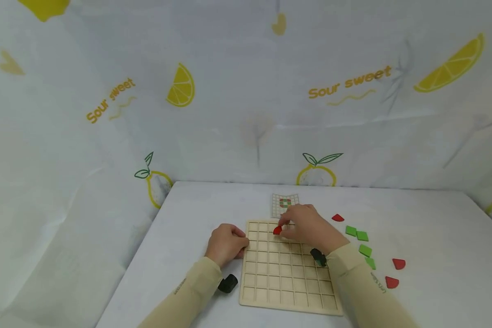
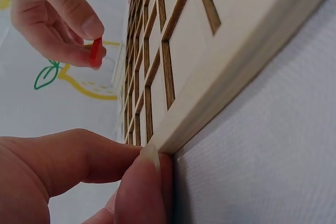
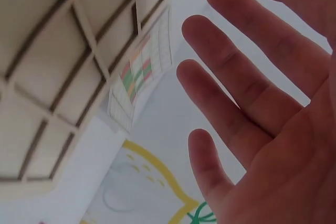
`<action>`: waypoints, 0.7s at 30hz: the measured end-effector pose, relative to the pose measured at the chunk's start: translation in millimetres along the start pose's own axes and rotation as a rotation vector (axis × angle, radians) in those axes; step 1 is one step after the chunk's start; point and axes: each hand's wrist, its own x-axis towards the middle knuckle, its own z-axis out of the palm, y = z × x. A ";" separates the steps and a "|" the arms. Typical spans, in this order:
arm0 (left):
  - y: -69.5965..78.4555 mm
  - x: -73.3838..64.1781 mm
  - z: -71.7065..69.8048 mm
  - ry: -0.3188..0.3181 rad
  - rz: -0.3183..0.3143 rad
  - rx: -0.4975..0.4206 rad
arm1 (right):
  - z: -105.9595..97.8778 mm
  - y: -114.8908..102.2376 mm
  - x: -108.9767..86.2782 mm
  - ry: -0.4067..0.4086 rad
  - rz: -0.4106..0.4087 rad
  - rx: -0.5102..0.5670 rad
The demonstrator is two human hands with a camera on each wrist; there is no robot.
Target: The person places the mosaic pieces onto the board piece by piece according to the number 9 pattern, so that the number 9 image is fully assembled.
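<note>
A square wooden board (image 1: 272, 283) with a grooved grid lies on the table. At its left edge, my left hand (image 1: 225, 243) pinches the rim between thumb and index finger, seen close up in the left wrist view. My right hand (image 1: 309, 226) is over the board's far part, holding a small red quarter-round tile (image 1: 277, 230) between thumb and index finger. In the left wrist view this red tile (image 2: 96, 52) is held on edge, raised off the board. The other fingers (image 3: 239, 82) of the right hand are spread in the right wrist view.
Behind the board stands a pattern card (image 1: 284, 205) with a red and green design on a grid. To the right lie several green square tiles (image 1: 365, 250) and more red tiles (image 1: 398, 263). A lemon-printed cloth (image 1: 238, 91) hangs behind the white table (image 1: 443, 228).
</note>
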 end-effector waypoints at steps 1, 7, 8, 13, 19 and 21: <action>0.3 -0.6 0.3 -0.005 0.001 -0.001 | 2.1 -1.8 0.3 -0.006 0.009 0.006; 2.1 -0.9 1.4 -0.012 0.005 -0.003 | 10.5 -3.6 -0.4 0.004 0.022 -0.026; 2.0 -0.5 1.2 -0.009 0.004 -0.001 | 11.2 -3.6 -0.1 0.010 0.013 -0.032; -0.3 1.9 -0.1 -0.011 -0.005 0.003 | 15.3 -5.9 3.0 0.011 -0.010 -0.059; -3.4 4.0 -0.8 -0.019 -0.003 0.000 | 18.2 -7.0 4.1 0.005 -0.023 -0.073; -3.6 4.2 -1.0 -0.020 -0.006 0.000 | 19.2 -7.2 4.3 0.007 -0.022 -0.079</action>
